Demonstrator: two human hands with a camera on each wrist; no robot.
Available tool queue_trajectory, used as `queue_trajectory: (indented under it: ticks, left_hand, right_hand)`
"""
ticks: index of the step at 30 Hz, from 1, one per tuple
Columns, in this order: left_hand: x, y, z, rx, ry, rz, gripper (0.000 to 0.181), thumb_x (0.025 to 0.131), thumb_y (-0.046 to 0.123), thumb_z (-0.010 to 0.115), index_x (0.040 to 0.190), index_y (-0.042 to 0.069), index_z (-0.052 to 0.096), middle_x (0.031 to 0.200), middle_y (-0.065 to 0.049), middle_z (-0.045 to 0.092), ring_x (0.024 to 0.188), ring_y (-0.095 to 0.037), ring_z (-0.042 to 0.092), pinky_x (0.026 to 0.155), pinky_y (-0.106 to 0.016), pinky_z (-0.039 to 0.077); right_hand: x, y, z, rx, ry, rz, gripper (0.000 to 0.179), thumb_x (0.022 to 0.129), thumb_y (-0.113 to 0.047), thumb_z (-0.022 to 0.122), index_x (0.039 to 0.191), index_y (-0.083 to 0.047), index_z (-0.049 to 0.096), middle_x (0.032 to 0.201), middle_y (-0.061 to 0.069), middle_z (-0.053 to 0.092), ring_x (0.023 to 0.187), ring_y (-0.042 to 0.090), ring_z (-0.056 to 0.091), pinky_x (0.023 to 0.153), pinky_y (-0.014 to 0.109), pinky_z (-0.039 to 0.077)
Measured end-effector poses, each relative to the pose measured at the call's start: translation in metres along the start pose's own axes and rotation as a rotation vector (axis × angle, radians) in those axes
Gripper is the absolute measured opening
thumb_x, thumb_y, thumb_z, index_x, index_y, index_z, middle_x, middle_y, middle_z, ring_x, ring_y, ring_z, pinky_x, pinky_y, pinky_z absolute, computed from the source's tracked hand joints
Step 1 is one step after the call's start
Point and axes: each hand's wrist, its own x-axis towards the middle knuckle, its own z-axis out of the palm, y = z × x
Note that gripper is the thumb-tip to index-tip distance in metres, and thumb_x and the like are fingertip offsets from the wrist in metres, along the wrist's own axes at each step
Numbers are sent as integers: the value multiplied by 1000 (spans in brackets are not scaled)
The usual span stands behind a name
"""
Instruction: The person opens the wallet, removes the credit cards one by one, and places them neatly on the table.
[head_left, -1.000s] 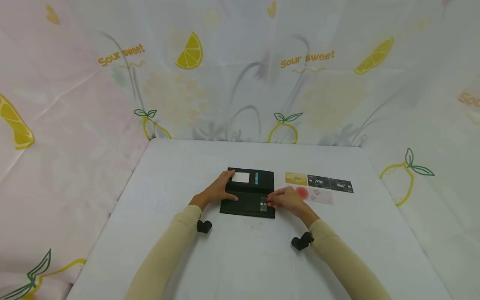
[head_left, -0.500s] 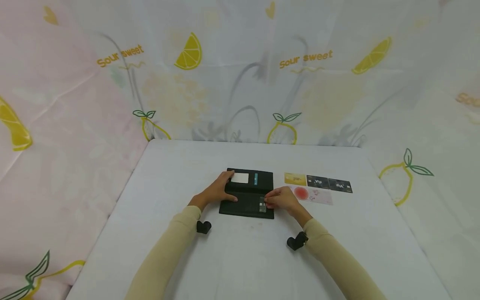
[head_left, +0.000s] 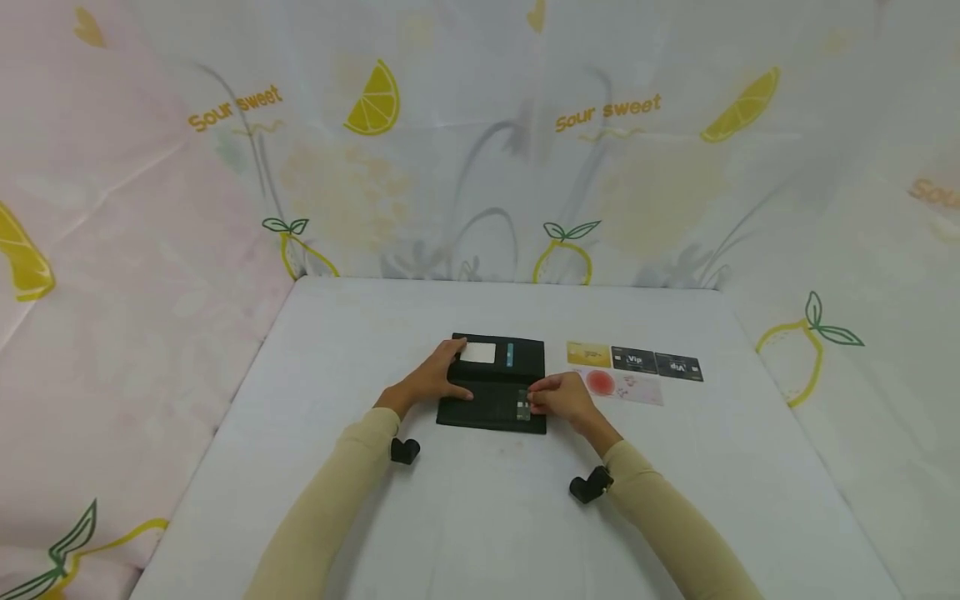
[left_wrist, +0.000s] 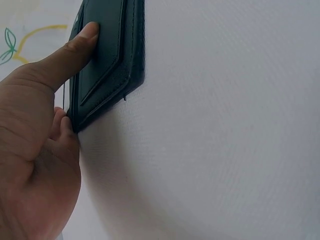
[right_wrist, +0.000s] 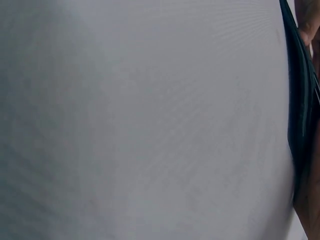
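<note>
A black wallet (head_left: pixel 480 410) lies unfolded on the white table in the head view. My left hand (head_left: pixel 425 380) holds its left side, the thumb (left_wrist: pixel 75 52) flat on the lower panel and the other fingers around the edge. A dark card (head_left: pixel 522 406) with small light marks shows at the right of the lower panel, the rest of it apparently tucked into a slot. The fingertips of my right hand (head_left: pixel 564 398) pinch this card at its right side. In the upper half sit a white rectangle (head_left: pixel 478 353) and a narrow blue strip (head_left: pixel 510 355).
Right of the wallet, a gold card (head_left: pixel 588 354) and two black Vip cards, one near (head_left: pixel 633 360) and one farther right (head_left: pixel 678 367), form a row. Below them lies a pink card (head_left: pixel 637 388) with a red circle, partly behind my right hand. Lemon-printed cloth (head_left: pixel 465 167) surrounds the table.
My right hand has shifted slightly left, its fingertips closer over the dark card. The left hand keeps its hold on the wallet, and the head view has moved a little.
</note>
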Motion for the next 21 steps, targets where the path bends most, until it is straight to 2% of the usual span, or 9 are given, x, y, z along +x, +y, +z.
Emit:
queue_trajectory:
  ticks: [5,8,13,17,21]
  left_hand:
    - [-2,-1,-2,-16,-6,5,111,73,32,88,155,5,17,153,-15,26,137,-29,36,115,-37,31]
    - [-1,-2,3,-32,-28,12,112,73,34,87,155,5,17,154,-15,24,138,-28,35,115,-36,31]
    - [-2,-2,6,-35,-22,8,112,72,33,88,155,6,18,153,-15,26,137,-29,37,114,-37,31]
    - [-3,-1,2,-25,-14,4,112,72,33,88,155,6,17,153,-14,26,136,-29,38,114,-37,32]
    - [-3,-2,0,-15,-5,9,112,72,35,88,155,7,18,152,-13,27,135,-29,39,114,-38,32]
  right_hand:
    - [0,2,-7,-8,-22,-33,14,90,-1,68,102,6,70,91,13,69,69,18,68,70,29,60]
    - [-4,8,-16,-14,-10,-24,15,89,0,68,102,6,71,89,12,69,68,17,67,69,28,60]
    - [-5,15,-24,5,-11,-9,17,88,-3,70,103,5,72,90,11,70,68,16,67,69,27,60]
    - [-8,12,-26,6,-32,-9,20,90,-8,70,105,5,71,93,11,71,71,17,69,72,27,59]
    - [-10,8,-26,-41,-54,-26,24,90,-14,71,107,4,71,97,12,72,73,17,69,73,26,59]
